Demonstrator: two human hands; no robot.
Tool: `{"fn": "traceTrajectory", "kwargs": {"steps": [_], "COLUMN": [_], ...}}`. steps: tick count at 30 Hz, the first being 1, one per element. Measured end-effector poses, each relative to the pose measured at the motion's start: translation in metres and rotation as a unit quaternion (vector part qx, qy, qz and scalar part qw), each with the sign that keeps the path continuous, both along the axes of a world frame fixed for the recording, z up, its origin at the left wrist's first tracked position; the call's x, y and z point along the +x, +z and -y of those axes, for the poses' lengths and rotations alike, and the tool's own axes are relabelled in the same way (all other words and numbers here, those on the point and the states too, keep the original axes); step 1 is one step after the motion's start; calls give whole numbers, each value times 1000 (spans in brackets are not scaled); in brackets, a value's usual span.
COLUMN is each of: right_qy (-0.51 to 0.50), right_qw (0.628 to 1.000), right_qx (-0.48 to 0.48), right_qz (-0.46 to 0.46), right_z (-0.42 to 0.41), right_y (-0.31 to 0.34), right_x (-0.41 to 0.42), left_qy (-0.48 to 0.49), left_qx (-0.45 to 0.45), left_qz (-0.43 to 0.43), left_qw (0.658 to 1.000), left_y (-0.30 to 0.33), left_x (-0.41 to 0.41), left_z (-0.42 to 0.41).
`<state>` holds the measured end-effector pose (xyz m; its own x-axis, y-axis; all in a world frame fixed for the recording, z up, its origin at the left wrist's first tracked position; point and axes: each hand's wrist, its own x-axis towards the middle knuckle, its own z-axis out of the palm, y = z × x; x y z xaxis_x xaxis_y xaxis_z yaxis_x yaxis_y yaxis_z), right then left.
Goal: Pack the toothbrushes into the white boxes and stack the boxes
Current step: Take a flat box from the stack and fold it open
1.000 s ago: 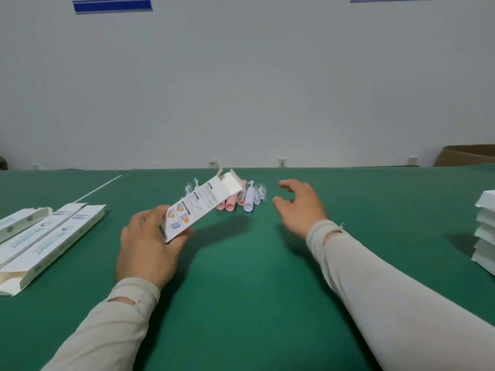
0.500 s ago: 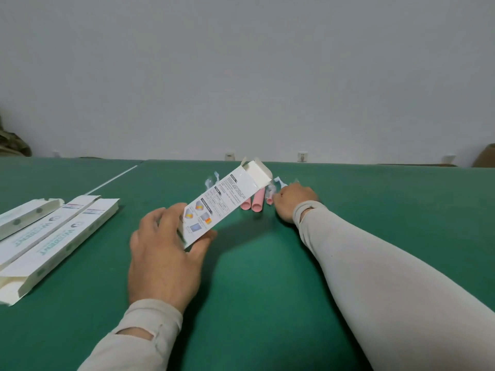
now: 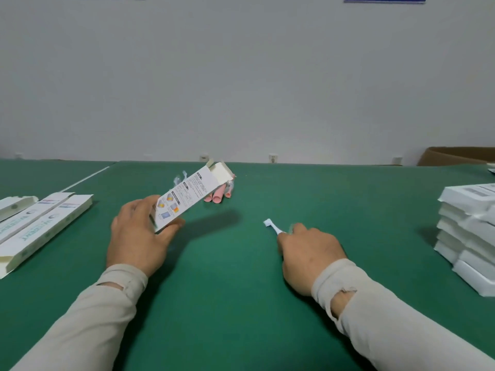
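right hand [image 3: 310, 253] hides most of toothbrush [image 3: 272, 226]

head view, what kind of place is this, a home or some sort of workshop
Probably a small packing workstation, not a home. A wide green table holds a stack of white boxes on the right, flat unpacked boxes on the left and loose pink toothbrushes, with a cardboard carton by the bare wall.
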<state>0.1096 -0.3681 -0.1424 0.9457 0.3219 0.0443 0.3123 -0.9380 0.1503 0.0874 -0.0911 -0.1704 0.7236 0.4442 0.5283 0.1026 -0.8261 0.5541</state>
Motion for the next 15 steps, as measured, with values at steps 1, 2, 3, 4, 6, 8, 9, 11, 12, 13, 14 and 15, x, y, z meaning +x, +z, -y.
{"fn": "traceTrajectory", "kwargs": {"steps": [1, 2, 3, 4, 6, 8, 9, 11, 12, 13, 14, 15], "right_qy": [-7, -24, -45, -64, -81, -82, -82, -85, -89, -94, -99, -100], "right_qw": [1000, 998, 995, 991, 987, 988, 987, 979, 971, 957, 936, 910], "right_qx": [28, 60, 93, 121, 138, 132, 140, 183, 221, 272, 334, 397], "right_qz": [0, -2, -5, -4, 4, 10, 11, 21, 32, 43, 55, 68], "right_z": [8, 16, 22, 28, 36, 41, 44, 47, 50, 53, 55, 58], "right_y": [2, 5, 6, 7, 2, -5, -8, -9, -8, -6, -4, -3], "right_x": [-7, -12, -15, -16, -14, -11, -10, -5, -3, 0, 1, 3], "left_qy": [-8, -16, -27, -40, -71, -97, -106, -118, -117, -111, -104, -99], "left_qx": [-10, -20, -26, -27, -25, -31, -36, -36, -31, -27, -24, -23], "left_qz": [12, 21, 28, 33, 37, 31, 25, 17, 17, 19, 18, 10], "left_qw": [1000, 999, 999, 998, 996, 994, 993, 992, 993, 993, 994, 995], "left_y": [2, 4, 6, 8, 10, 6, 2, -5, -7, -7, -6, -5], "left_x": [-2, -3, -3, -2, 0, 1, 0, -2, -3, -2, -3, -3], "left_z": [8, 17, 28, 40, 65, 82, 85, 83, 79, 73, 67, 63]}}
